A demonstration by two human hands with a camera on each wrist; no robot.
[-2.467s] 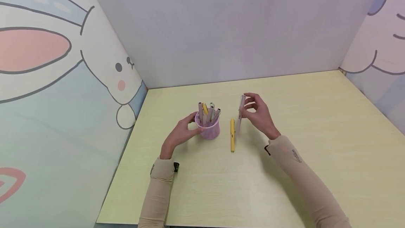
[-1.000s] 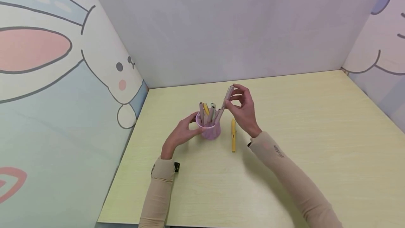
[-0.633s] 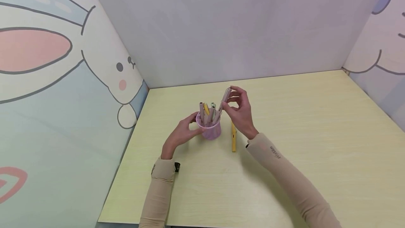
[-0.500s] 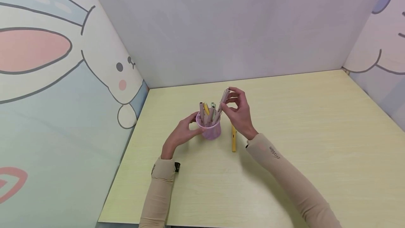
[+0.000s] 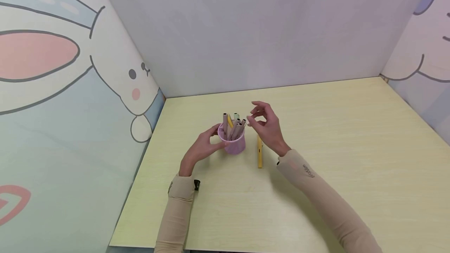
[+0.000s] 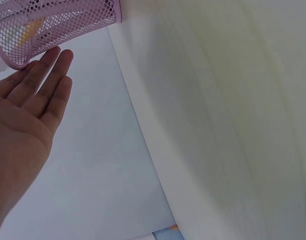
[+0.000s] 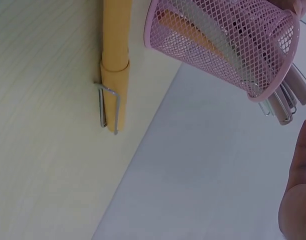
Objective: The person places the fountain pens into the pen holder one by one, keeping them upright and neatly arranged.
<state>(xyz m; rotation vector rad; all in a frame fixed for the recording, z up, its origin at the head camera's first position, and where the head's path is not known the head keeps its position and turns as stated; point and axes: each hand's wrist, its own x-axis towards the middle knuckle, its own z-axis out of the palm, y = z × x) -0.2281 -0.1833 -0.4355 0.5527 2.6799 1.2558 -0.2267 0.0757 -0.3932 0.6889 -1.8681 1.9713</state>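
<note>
A pink mesh pen holder (image 5: 235, 147) stands on the table with several pens upright in it: mauve pens (image 5: 225, 124), a yellow one and a pale green one. My left hand (image 5: 201, 148) holds the holder from the left, thumb at its near rim and fingers round the far side. My right hand (image 5: 268, 127) hovers just right of the pen tops, thumb and fingers apart with nothing between them. Below it a yellow pen (image 5: 259, 155) with a wire clip lies on the table; its clip end (image 7: 114, 100) shows in the right wrist view.
The pale wood-grain table (image 5: 334, 147) meets a plain grey-white wall (image 5: 267, 30) at the back. A side wall with a rabbit drawing (image 5: 123, 69) rises at the left. A small black object (image 5: 197, 185) shows beside the left cuff.
My right hand brought a mauve pen left into the holder and let go of it. The pen now sits among the others. The left hand has kept its hold.
</note>
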